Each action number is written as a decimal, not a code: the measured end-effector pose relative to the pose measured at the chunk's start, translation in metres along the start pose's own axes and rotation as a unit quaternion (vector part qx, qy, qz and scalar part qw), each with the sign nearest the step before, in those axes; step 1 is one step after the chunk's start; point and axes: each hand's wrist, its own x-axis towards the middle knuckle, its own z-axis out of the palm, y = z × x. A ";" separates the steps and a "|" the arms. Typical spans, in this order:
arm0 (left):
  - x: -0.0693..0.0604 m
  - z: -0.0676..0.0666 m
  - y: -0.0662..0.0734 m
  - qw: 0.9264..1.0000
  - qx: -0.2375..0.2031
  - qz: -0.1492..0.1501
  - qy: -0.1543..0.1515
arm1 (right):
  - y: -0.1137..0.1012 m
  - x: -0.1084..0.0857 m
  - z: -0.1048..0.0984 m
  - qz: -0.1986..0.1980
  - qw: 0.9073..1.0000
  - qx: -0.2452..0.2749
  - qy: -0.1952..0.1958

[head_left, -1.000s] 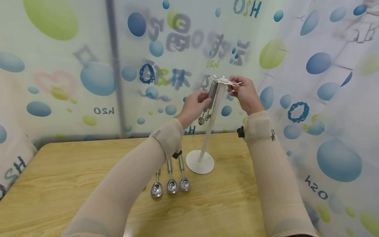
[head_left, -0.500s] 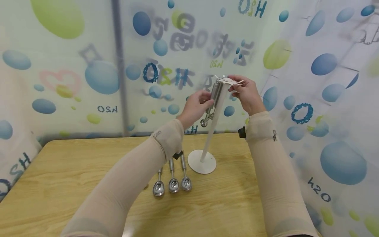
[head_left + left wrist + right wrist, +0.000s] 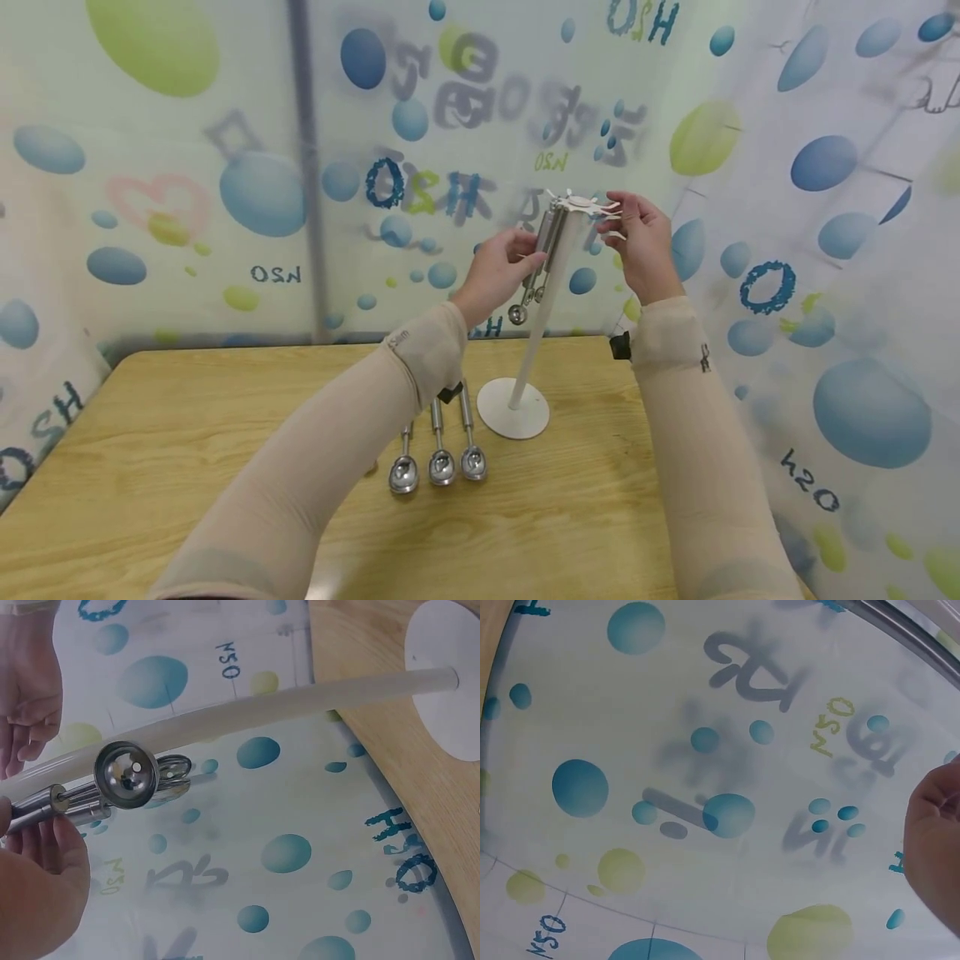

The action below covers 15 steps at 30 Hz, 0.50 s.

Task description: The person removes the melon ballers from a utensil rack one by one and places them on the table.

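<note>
In the head view, a white rotating utensil stand [image 3: 536, 333] rises from a round base. Near its top, my left hand [image 3: 498, 271] grips the handle of a metal scoop [image 3: 126, 776]; thumb and fingers lie on either side of it in the left wrist view. Just behind this scoop hang other metal utensils [image 3: 174, 771], partly covered. My right hand [image 3: 645, 246] has its thumb and fingers at a hook on the right of the hook ring [image 3: 581, 202]. Only part of that hand shows at the right wrist view's edge.
Three larger metal scoops lie side by side on the wooden table [image 3: 555, 517]: a left one [image 3: 403, 474], a middle one [image 3: 442, 467] and a right one [image 3: 473, 462]. My left forearm covers part of their handles. A patterned curtain [image 3: 187, 275] stands behind the table.
My right hand has shifted a little to the right, from under the hook ring to its outer hooks. The left hand stays on the scoop, which hangs slightly clearer of the others.
</note>
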 end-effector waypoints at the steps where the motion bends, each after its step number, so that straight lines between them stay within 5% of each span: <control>1: 0.000 0.000 0.000 1.000 0.001 -0.001 0.000 | 0.000 -0.001 -0.001 -0.005 1.000 -0.001 -0.001; 15: -0.003 -0.002 0.004 1.000 0.001 0.000 -0.001 | -0.002 -0.009 0.005 -0.031 0.998 -0.053 -0.004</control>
